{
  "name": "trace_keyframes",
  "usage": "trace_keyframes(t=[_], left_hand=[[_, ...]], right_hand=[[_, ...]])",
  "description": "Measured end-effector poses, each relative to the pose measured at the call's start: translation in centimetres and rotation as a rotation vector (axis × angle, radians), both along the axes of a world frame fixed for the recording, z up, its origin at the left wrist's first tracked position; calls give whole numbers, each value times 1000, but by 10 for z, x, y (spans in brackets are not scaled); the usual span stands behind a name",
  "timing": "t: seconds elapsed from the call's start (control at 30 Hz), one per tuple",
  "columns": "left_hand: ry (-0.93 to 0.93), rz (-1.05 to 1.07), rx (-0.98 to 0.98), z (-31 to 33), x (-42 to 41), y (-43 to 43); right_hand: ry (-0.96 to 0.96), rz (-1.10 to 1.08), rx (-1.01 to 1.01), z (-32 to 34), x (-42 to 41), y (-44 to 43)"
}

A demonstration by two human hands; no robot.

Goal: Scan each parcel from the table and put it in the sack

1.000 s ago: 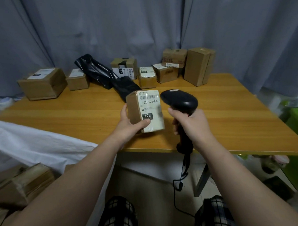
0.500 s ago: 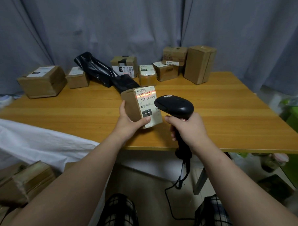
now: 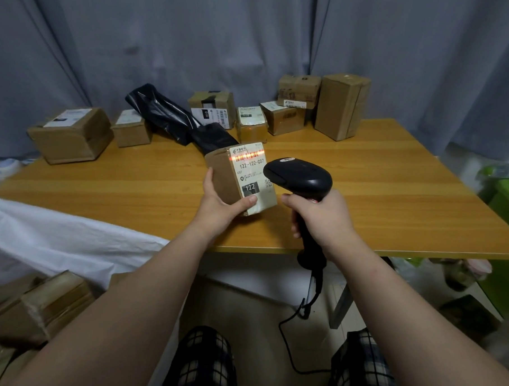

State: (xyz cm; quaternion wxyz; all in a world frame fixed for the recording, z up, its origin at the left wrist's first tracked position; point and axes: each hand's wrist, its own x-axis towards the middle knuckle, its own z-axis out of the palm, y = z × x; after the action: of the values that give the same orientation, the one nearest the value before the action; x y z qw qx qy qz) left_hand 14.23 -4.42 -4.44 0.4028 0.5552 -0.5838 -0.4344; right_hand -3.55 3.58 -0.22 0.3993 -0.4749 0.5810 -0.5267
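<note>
Scanner [image 3: 297, 176] beam crosses the barcode: left hand [image 3: 218, 204] grips the labelled parcel [image 3: 241, 178], label tilted toward the scanner for reading; right hand [image 3: 321, 216] clenches its handle.

Viewpoint: worn on the person's head, above and behind both forearms, which enter from the bottom edge.
Direction: forward and down, across the wooden table [image 3: 393, 186] toward the grey curtain [image 3: 240, 33] behind it.
Nearness: close to the hands; the left hand [image 3: 219, 207] and right hand [image 3: 325, 216] sit just below frame centre, and the label on the held parcel [image 3: 226, 179] is readable beside the scanner [image 3: 300, 176].
Far field: a row of boxes [image 3: 251, 124] along the table's far edge, at mid-height.
Lower field: checked trouser legs [image 3: 202, 367] and the floor.
Margins: white sack [image 3: 59, 236] at left, green bin [image 3: 507, 205] at right.
Lens: wide-angle; the table's edges splay outward.
</note>
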Motion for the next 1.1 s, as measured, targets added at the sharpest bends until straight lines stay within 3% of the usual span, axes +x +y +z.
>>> trace_keyframes(t=[1.1], left_hand=[[-12,12,-12,-13,3,-9]], right_hand=[[53,1,48,2,1,12]])
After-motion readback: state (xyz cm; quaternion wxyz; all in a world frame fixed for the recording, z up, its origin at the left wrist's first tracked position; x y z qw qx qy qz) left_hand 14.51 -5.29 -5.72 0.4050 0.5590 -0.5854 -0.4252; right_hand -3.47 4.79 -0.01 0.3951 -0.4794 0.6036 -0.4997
